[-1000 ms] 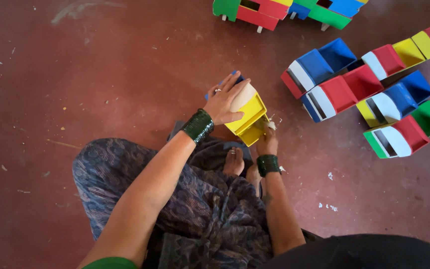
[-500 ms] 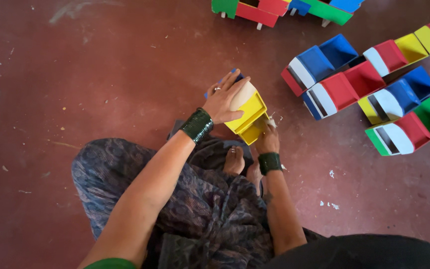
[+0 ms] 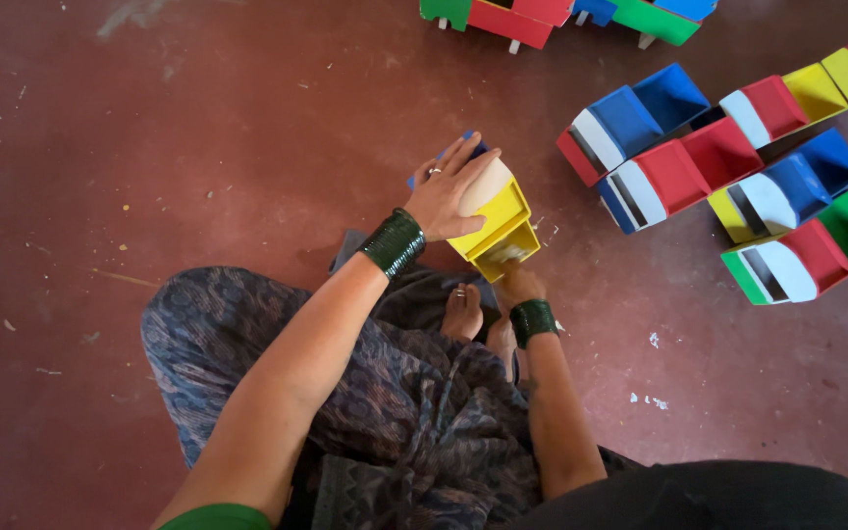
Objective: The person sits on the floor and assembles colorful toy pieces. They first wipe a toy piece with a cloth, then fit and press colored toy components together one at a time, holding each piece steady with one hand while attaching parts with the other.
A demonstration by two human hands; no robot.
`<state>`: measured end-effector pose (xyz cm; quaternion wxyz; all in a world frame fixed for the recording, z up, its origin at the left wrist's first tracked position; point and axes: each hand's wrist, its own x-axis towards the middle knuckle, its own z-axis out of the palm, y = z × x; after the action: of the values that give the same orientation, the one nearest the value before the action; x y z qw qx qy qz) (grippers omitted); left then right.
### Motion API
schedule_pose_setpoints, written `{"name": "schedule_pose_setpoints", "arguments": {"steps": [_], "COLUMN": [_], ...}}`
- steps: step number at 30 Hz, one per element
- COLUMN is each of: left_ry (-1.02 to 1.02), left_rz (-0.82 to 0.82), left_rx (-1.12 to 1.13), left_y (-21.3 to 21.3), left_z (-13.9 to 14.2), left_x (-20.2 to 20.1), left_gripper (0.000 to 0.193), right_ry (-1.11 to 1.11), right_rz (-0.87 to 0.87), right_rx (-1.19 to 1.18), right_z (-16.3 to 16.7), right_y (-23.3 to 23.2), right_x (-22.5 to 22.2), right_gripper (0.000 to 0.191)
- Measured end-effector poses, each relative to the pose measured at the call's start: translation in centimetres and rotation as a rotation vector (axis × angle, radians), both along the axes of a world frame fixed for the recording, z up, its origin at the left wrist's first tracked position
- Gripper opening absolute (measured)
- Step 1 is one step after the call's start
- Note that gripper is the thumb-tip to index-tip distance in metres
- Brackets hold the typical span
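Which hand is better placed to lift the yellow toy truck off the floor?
Left, probably. The left hand already lies over the top of the yellow toy truck; the right hand only touches its lower end, near the red floor.

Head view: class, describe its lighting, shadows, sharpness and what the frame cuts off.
Head view: soft, even light, no glare on the dark red floor; faint shadow under the yellow wooden toy truck; left hand and right hand sharp; the row of painted toy trucks cropped at top.
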<state>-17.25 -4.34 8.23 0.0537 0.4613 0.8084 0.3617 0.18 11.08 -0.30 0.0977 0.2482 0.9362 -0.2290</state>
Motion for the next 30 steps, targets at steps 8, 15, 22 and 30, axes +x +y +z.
{"name": "schedule_pose_setpoints", "arguments": {"steps": [8, 15, 22, 30], "left_ry": [-0.016, 0.006, -0.017, -0.052], "left_rz": [0.009, -0.015, -0.004, 0.002], "left_rx": [-0.005, 0.016, 0.013, -0.012], "left_y": [-0.7, -0.1, -0.5, -0.8], "left_z": [0.3, 0.6, 0.2, 0.1], "left_x": [-0.3, 0.3, -0.3, -0.9], "left_gripper": [0.102, 0.101, 0.101, 0.102], "right_ry": [0.045, 0.091, 0.449, 0.346], "right_rz": [-0.036, 0.18, -0.314, 0.071], "right_rx": [0.084, -0.119, -0.98, -0.338], "right_z": [0.0, 0.5, 0.3, 0.3], "right_y": [1.1, 1.0, 1.1, -1.9], "right_x": [-0.6, -0.3, -1.1, -2.1], "right_gripper": [0.039, 0.034, 0.036, 0.038]}}
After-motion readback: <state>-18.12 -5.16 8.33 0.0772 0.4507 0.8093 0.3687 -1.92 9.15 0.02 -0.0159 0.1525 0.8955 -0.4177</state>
